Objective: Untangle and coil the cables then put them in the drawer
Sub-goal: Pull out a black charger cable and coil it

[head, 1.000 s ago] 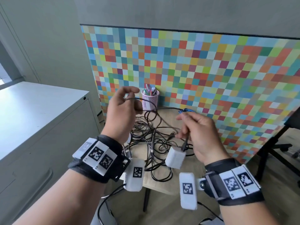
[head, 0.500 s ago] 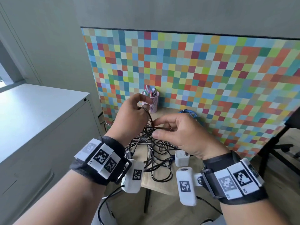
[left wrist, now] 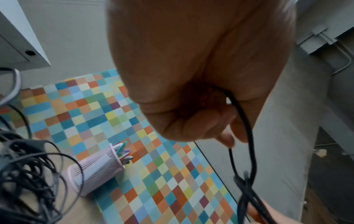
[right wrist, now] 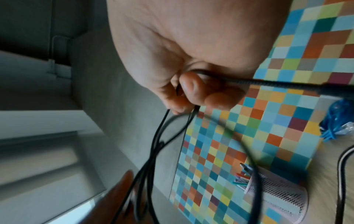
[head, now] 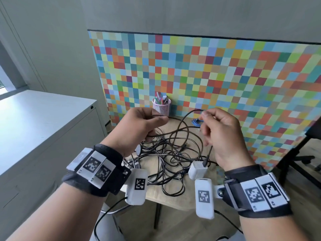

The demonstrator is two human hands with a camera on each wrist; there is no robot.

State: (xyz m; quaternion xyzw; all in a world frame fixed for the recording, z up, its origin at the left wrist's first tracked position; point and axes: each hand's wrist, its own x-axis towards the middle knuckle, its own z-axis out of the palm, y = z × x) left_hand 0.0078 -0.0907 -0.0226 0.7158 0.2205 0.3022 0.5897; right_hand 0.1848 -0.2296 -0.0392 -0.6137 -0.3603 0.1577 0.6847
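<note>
A tangle of black cables (head: 166, 153) lies on a small wooden table (head: 175, 200). My left hand (head: 144, 126) is raised above the pile with its fingers curled round a black cable (left wrist: 247, 131). To its right, my right hand (head: 220, 129) pinches the same kind of black cable (right wrist: 268, 82) near its top, and a plug end (head: 205, 161) hangs below the palm. A loop of cable (head: 184, 119) arcs between the two hands. A white charger block (head: 198, 170) dangles just under the right hand, above the table.
A pink mesh pen cup (head: 161, 106) stands at the table's back against a multicoloured checkered panel (head: 225, 84). A blue cable bundle (head: 197, 121) lies behind the right hand. A grey cabinet (head: 43, 122) is on the left, a black chair base (head: 304, 153) on the right.
The hands came together over the pile, then drew apart again, stretching a loop of cable between them. The white charger block now hangs from the right hand's cable.
</note>
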